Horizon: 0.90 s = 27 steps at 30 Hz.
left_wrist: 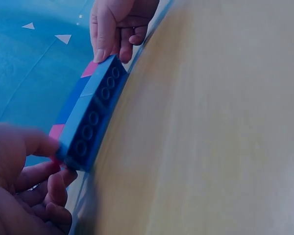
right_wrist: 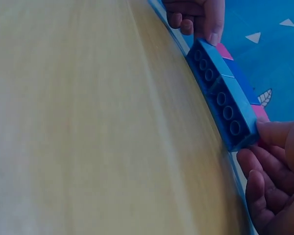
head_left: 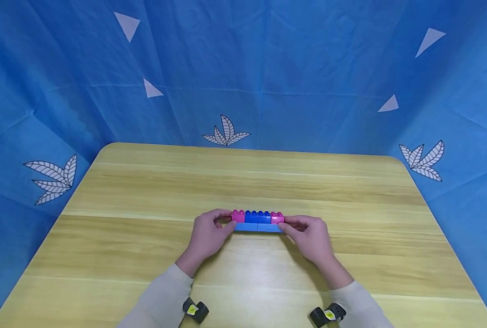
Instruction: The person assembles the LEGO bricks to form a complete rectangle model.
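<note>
Between my hands is a bar of joined toy building bricks. Its lower layer is two light blue bricks (head_left: 246, 227) end to end. On top sit a dark blue brick (head_left: 257, 217) in the middle, a pink brick (head_left: 238, 217) at the left end and another pink brick (head_left: 277, 218) at the right end. My left hand (head_left: 209, 233) pinches the left end between thumb and fingers. My right hand (head_left: 310, 237) pinches the right end likewise. Both wrist views show the hollow underside (left_wrist: 93, 120) with its round tubes, so the bar is held tilted above the table.
A wood-grain table (head_left: 243, 182) lies under the hands. Around its back and sides hangs a blue cloth (head_left: 268, 68) printed with white triangles and leaves. Small black devices (head_left: 195, 310) are strapped at both wrists, over light sleeves.
</note>
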Tool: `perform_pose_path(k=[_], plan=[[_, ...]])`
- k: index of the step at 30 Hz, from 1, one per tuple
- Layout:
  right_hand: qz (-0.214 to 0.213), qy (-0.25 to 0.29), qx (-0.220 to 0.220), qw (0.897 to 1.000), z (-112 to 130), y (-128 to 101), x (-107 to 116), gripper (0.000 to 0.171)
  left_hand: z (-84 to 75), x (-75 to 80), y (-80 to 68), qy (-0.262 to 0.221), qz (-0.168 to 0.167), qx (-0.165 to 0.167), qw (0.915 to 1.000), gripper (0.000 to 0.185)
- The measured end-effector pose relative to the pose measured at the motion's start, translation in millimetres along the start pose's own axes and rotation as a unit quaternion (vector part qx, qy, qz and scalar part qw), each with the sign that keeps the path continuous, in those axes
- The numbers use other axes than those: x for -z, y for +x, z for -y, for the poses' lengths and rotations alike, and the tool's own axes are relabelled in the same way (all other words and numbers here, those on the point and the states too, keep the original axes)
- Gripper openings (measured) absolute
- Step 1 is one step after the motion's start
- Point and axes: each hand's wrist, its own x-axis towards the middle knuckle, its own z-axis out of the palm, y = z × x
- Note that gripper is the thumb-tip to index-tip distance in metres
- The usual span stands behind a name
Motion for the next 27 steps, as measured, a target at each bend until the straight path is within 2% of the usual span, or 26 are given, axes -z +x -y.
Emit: perform_pose_path(k=[6, 15, 27], plan=[[-0.004, -0.03, -0.013, 0.999, 0, 5, -1, 0.018, -5.6, -4.1, 4.7, -0.006, -0.019, 0.017, 0.9997, 0.024], [-0.003, -0.07, -0.021, 0.997, 5, 11, -2, 0.016, -8.1, -9.3, 9.5, 0.016, -0.028, 0.042, 0.9986, 0.023], [0.002, -0.074, -0.056, 0.996, 5, 11, -3, 0.021, -9.1, -10.3, 8.8, 0.015, -0.03, 0.058, 0.9978, 0.024]])
